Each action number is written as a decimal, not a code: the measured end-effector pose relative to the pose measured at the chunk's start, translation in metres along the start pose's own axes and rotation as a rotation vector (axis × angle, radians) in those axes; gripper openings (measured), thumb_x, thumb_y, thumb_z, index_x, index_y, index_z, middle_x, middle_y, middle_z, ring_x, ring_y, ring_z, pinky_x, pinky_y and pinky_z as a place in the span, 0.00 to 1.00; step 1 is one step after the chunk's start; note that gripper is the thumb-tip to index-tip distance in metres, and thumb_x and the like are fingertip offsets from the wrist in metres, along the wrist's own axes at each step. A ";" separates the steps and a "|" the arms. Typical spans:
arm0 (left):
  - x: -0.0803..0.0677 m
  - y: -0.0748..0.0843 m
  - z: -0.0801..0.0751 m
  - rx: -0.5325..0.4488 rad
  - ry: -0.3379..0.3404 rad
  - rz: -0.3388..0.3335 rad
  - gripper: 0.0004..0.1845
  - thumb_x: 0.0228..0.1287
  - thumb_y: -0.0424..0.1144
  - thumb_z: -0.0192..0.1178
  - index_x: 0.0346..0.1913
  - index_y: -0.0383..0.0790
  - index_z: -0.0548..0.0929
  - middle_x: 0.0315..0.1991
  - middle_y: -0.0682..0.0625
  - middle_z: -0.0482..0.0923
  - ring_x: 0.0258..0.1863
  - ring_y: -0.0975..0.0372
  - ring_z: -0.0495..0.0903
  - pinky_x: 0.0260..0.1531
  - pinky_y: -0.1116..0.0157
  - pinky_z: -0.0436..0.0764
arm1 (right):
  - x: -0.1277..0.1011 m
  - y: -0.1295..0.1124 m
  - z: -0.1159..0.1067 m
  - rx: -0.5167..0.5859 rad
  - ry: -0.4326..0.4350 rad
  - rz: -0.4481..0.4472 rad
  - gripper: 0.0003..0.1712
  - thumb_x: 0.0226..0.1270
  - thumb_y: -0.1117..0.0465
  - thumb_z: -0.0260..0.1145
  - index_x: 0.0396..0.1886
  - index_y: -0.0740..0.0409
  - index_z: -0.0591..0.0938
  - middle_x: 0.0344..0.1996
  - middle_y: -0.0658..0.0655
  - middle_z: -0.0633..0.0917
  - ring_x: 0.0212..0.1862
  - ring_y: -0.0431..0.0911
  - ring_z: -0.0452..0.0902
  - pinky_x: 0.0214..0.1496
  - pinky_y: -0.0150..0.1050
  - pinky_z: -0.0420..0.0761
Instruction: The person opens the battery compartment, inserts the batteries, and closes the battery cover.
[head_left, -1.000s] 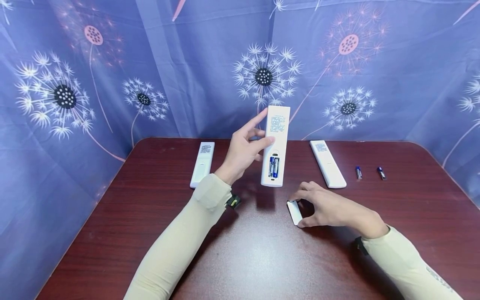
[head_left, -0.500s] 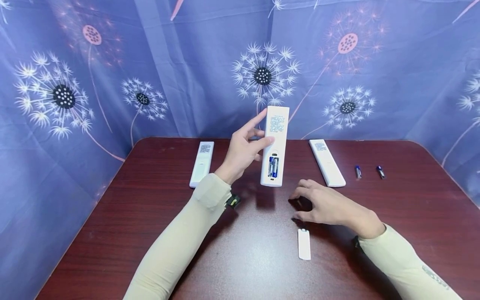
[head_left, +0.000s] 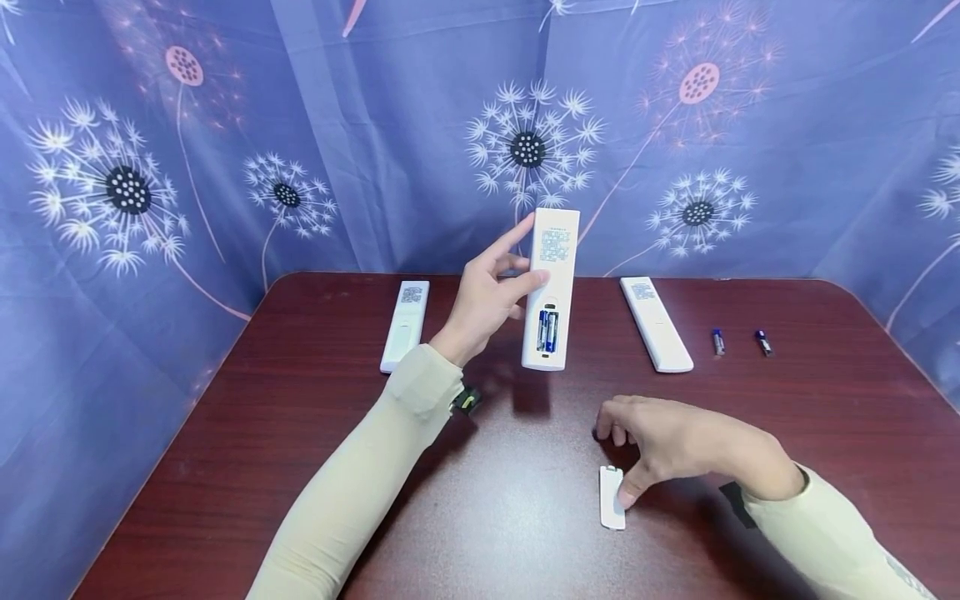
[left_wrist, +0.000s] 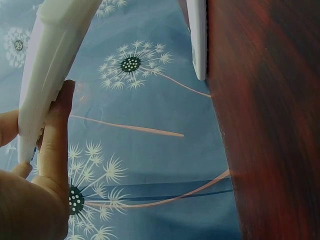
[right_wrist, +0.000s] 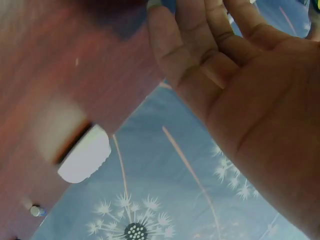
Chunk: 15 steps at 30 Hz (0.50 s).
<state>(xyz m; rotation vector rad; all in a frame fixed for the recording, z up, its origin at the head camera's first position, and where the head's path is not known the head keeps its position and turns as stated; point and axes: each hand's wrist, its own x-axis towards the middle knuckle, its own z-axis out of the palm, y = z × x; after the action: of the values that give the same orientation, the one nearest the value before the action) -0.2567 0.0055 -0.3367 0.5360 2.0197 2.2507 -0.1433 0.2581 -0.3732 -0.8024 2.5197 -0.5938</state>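
My left hand [head_left: 483,308] grips a white remote control [head_left: 553,283] above the table, its back facing me. Its lower compartment lies uncovered, with two blue-and-silver batteries [head_left: 547,332] side by side inside. In the left wrist view, fingers and thumb lie on both sides of the remote [left_wrist: 55,65]. A white battery cover [head_left: 611,500] lies flat on the table below it. My right hand [head_left: 686,437] is over the table beside this cover, thumb at the cover's right edge, the other fingers loosely bent beyond it. Whether the thumb touches the cover is unclear.
Two more white remotes lie face down, one remote [head_left: 405,325] at the back left, another remote [head_left: 656,325] at the back right. Two loose batteries, one battery [head_left: 717,342] and another battery [head_left: 763,342], are farther right. A blue flowered curtain [head_left: 420,125] hangs behind the dark red table [head_left: 262,417].
The battery cover left my right hand and came to lie on the table, nearer to me. My right hand then moved down and toward it. The left hand with the remote stays put.
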 end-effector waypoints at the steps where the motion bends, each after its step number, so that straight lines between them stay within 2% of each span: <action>1: 0.000 0.000 0.000 0.002 0.000 -0.001 0.39 0.71 0.29 0.69 0.78 0.66 0.74 0.46 0.42 0.81 0.37 0.55 0.86 0.25 0.62 0.85 | -0.001 -0.001 0.002 -0.019 0.003 0.001 0.39 0.40 0.42 0.90 0.48 0.51 0.80 0.39 0.45 0.78 0.41 0.40 0.75 0.45 0.42 0.79; 6: -0.001 0.001 0.001 0.007 -0.002 -0.002 0.39 0.71 0.29 0.69 0.78 0.66 0.74 0.47 0.42 0.81 0.37 0.54 0.87 0.25 0.61 0.85 | 0.002 0.002 0.004 -0.081 0.063 -0.043 0.33 0.46 0.44 0.89 0.46 0.50 0.81 0.38 0.43 0.77 0.41 0.39 0.75 0.43 0.42 0.79; 10: -0.001 0.000 0.001 0.009 -0.004 0.002 0.39 0.71 0.29 0.69 0.78 0.65 0.74 0.48 0.42 0.81 0.37 0.54 0.87 0.25 0.61 0.85 | 0.006 0.009 0.002 -0.071 0.145 -0.099 0.28 0.52 0.48 0.88 0.46 0.52 0.83 0.38 0.43 0.77 0.41 0.40 0.76 0.43 0.41 0.80; 13: -0.001 0.000 0.001 0.009 -0.006 0.002 0.39 0.71 0.29 0.69 0.78 0.66 0.74 0.48 0.42 0.81 0.38 0.53 0.87 0.25 0.60 0.85 | 0.009 0.014 0.002 -0.070 0.221 -0.138 0.25 0.58 0.50 0.85 0.49 0.55 0.84 0.39 0.44 0.79 0.41 0.41 0.77 0.44 0.41 0.81; 15: -0.001 0.000 0.001 0.010 -0.007 0.001 0.39 0.72 0.29 0.69 0.78 0.66 0.74 0.48 0.42 0.81 0.38 0.53 0.87 0.26 0.60 0.85 | 0.009 0.015 0.002 -0.073 0.246 -0.127 0.28 0.59 0.47 0.84 0.52 0.55 0.85 0.41 0.45 0.79 0.43 0.41 0.77 0.46 0.42 0.81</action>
<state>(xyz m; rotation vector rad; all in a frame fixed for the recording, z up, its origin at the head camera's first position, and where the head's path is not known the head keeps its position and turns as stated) -0.2560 0.0062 -0.3370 0.5448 2.0285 2.2378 -0.1555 0.2627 -0.3853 -0.9747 2.7414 -0.6822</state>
